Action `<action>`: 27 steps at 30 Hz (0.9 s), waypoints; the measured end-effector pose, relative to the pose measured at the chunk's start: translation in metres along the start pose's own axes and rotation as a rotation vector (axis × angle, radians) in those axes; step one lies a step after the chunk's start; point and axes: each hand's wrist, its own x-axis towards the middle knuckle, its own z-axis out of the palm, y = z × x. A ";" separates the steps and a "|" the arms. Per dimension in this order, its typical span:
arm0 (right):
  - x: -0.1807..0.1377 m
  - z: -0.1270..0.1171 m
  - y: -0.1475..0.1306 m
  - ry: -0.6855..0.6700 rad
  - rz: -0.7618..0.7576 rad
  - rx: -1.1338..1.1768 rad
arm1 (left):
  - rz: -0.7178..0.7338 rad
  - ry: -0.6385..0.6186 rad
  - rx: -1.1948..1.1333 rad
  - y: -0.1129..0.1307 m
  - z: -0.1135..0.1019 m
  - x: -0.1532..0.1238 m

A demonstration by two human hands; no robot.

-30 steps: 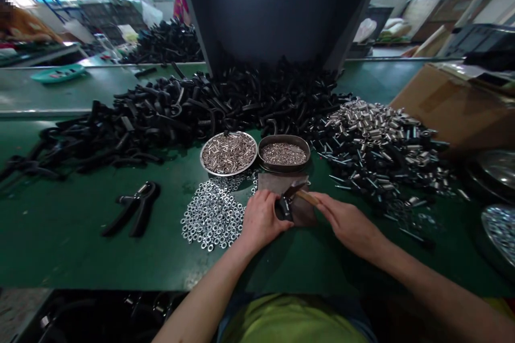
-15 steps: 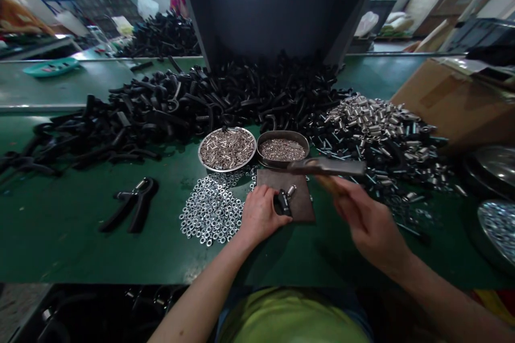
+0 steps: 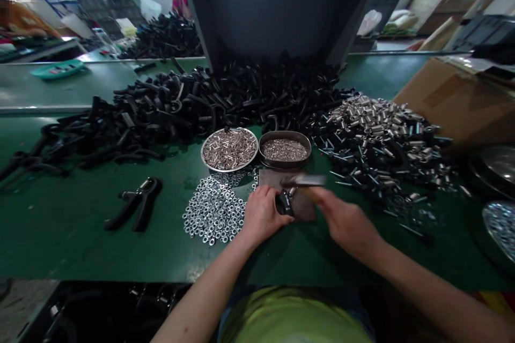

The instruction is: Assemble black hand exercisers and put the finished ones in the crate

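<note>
My left hand (image 3: 263, 214) presses a black hand grip piece (image 3: 286, 204) down on a dark square plate (image 3: 306, 210), its fingers curled round the piece. A small coil spring (image 3: 292, 192) shows at the piece's upper end. My right hand (image 3: 348, 225) is closed round the wooden handle of a hammer (image 3: 309, 180). The hammer's head is blurred and lies just over the spring end in this view; contact cannot be made out. Left of my left hand spreads a heap of small silver rings (image 3: 213, 214). A V-shaped black hand grip (image 3: 140, 206) lies farther left.
Behind the plate stand a round dish (image 3: 203, 158) of metal pins and an oval tin (image 3: 308, 155) of tiny metal parts. Black grip pieces (image 3: 241, 91) pile up at the back. Springs (image 3: 370, 115) and a cardboard box (image 3: 458, 102) are at the right.
My right hand has swung the hammer left and down, from right of the plate to over the held piece. My left hand keeps its hold. The whole view has shifted slightly.
</note>
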 end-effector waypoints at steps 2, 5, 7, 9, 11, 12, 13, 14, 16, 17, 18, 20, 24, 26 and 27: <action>0.004 0.003 0.002 -0.245 0.025 -0.071 | -0.002 -0.002 -0.005 0.000 0.000 0.000; 0.009 -0.012 -0.005 -0.173 0.009 -0.014 | -0.004 -0.003 -0.008 0.000 0.000 0.001; 0.008 -0.028 -0.013 0.044 -0.043 0.072 | -0.003 -0.004 -0.003 0.000 -0.001 0.001; 0.005 -0.036 -0.019 0.232 -0.056 0.141 | -0.007 -0.006 0.005 0.000 -0.001 0.001; 0.002 -0.030 -0.018 0.246 -0.044 0.140 | -0.013 -0.005 0.008 0.000 -0.001 0.001; 0.002 -0.022 -0.015 0.165 -0.030 0.105 | -0.010 -0.005 0.007 0.000 -0.001 0.001; 0.002 -0.012 -0.010 0.042 -0.015 0.057 | -0.006 -0.003 0.004 0.000 -0.001 0.000; 0.002 -0.003 -0.005 -0.085 0.002 0.007 | 0.000 -0.003 -0.001 0.000 -0.001 0.000; 0.001 0.011 0.007 -0.227 0.045 -0.066 | 0.006 0.001 -0.011 0.000 0.000 0.000; -0.002 0.015 0.014 -0.209 0.062 -0.093 | 0.004 0.004 -0.015 0.001 -0.001 0.000; -0.006 0.017 0.022 -0.159 0.066 -0.126 | -0.001 0.007 -0.021 0.001 -0.001 0.000; -0.018 0.017 0.040 -0.027 0.066 -0.260 | -0.037 0.013 -0.060 0.001 -0.003 0.000; -0.041 0.018 0.073 0.076 0.065 -0.581 | -0.283 0.047 -0.370 0.005 -0.009 -0.001; -0.041 0.022 0.072 0.108 0.023 -0.584 | -0.395 0.033 -0.642 0.011 -0.012 -0.003; -0.037 0.025 0.065 0.137 -0.022 -0.526 | -0.429 0.017 -0.779 0.015 -0.012 -0.005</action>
